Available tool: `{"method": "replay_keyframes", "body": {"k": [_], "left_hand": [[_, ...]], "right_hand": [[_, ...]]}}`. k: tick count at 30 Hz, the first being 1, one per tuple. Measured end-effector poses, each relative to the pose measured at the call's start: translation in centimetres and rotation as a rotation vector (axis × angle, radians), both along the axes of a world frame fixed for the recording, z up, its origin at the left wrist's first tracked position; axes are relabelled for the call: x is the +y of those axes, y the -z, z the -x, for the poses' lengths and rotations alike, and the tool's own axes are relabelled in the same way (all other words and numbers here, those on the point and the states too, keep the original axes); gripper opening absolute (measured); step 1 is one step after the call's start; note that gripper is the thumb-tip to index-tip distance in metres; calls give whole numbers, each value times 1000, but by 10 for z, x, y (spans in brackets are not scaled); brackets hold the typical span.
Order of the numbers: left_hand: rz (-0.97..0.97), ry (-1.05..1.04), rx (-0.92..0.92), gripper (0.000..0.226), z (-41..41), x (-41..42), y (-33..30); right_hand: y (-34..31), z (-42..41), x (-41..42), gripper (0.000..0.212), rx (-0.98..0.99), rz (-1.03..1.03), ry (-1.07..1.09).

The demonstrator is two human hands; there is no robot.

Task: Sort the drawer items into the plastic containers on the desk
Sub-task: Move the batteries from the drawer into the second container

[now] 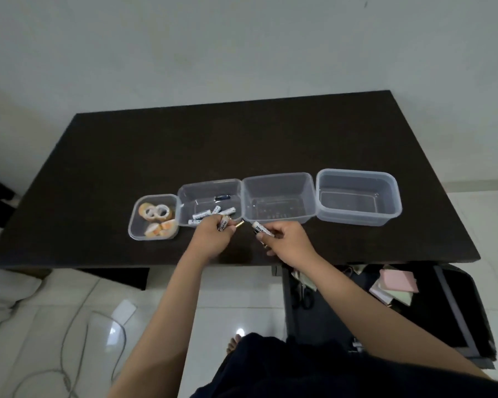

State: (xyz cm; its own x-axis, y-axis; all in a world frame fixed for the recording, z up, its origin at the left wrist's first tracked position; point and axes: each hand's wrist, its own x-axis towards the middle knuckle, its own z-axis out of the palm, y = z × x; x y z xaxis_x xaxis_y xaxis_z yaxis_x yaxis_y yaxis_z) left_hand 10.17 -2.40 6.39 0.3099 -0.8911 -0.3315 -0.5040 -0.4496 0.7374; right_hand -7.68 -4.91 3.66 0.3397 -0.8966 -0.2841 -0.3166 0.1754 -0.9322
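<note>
Several clear plastic containers stand in a row on the dark desk. The small left container holds tape rolls. The second container holds several white batteries and a dark one. My left hand is closed on batteries at that container's front rim. My right hand grips a white battery just in front of the empty third container. A fourth container at the right is empty.
An open dark drawer sits under the desk's right front, with pink and green paper pads, scissors and other small items inside. Cables and a white adapter lie on the tiled floor at the left.
</note>
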Motion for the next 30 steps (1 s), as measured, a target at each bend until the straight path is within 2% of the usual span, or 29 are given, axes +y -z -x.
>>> {"method": "replay_keyframes", "body": {"k": [6,13,16,20,25,30], "left_hand": [[-44,-36,-56,11,-70,-49,-1],[-72,-17,-43,6,-100,-78,8],[-59,4,24,21,-107,-79,13],[37,24,21,30,-115,-71,17],[172,-43,42,26,-105,-47,22],[312,-32,50,16,-57,-9,34]], "right_hand": [[-17,-85,-24,19,22,113,72],[-12,-135,-51,24,269,161,120],[-10,-141,-54,27,314,149,119],[-10,-141,-52,26,289,172,129],[-6,-117,-37,19,188,199,150],[-5,-62,-3,16,98,170,61]]}}
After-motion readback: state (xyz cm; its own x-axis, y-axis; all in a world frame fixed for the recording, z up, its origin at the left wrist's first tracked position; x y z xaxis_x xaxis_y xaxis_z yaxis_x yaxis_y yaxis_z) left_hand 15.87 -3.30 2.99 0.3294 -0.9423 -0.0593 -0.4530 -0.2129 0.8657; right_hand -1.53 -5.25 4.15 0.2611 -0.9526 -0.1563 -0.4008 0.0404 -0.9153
